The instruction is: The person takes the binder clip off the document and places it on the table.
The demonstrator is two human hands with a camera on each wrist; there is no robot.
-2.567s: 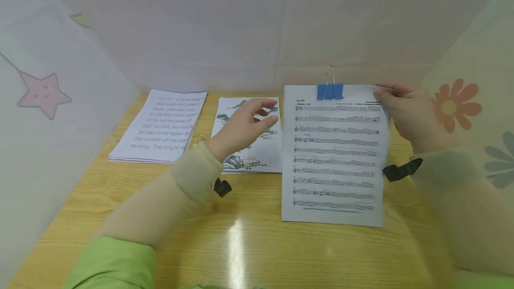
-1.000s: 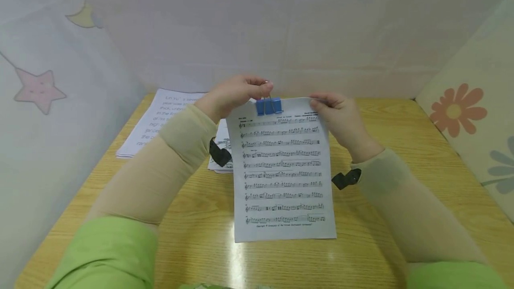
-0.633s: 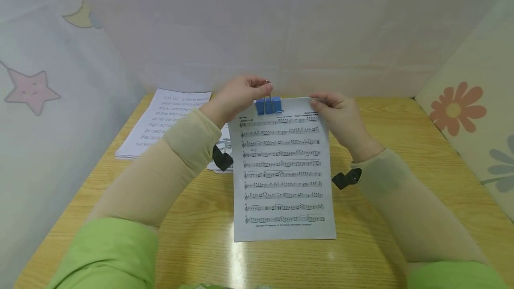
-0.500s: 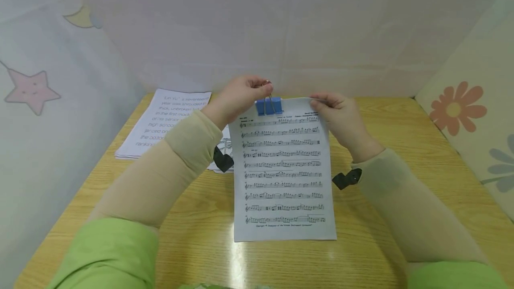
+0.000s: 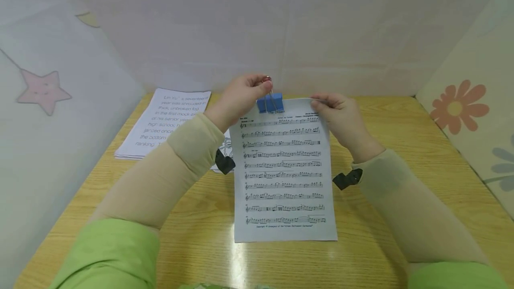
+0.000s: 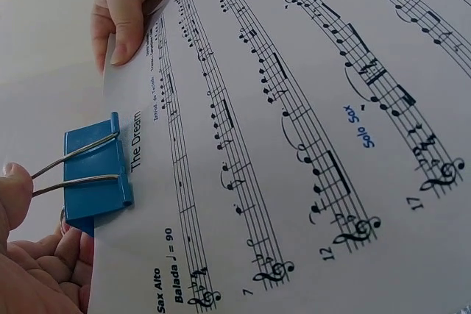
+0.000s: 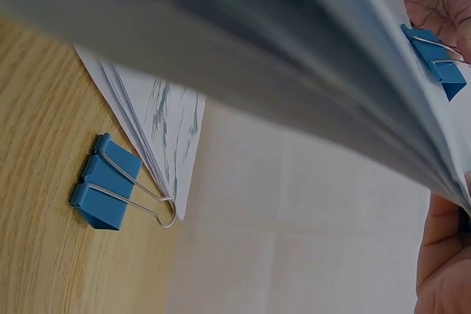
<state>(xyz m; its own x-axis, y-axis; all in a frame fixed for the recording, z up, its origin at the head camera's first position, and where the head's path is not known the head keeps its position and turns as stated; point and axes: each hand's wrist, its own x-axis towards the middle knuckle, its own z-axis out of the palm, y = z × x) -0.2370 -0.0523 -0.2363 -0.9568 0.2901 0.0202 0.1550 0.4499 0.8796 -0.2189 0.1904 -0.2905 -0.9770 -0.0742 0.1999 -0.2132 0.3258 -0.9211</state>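
A stack of sheet music (image 5: 285, 177) hangs upright above the table, printed side toward me. At its top edge sits a blue binder clip (image 5: 271, 103), its jaws around the paper and the title "The Dream" showing just below. My left hand (image 5: 237, 99) pinches the clip's wire handles, which are squeezed toward each other in the left wrist view (image 6: 73, 163). My right hand (image 5: 343, 121) grips the stack's upper right corner, thumb in front. Behind the stack, a second blue binder clip (image 7: 107, 182) lies on the table, visible only in the right wrist view.
A stack of printed text pages (image 5: 160, 124) lies at the table's back left. Beside it, landscape picture sheets (image 5: 226, 146) are mostly hidden behind the sheet music. Fabric walls enclose the wooden table (image 5: 192, 217) at the back and sides.
My left hand has come from over the picture sheets to the clip's handles. The sheet music has moved left with my right hand. Lately the clip has slid up slightly, uncovering the title.
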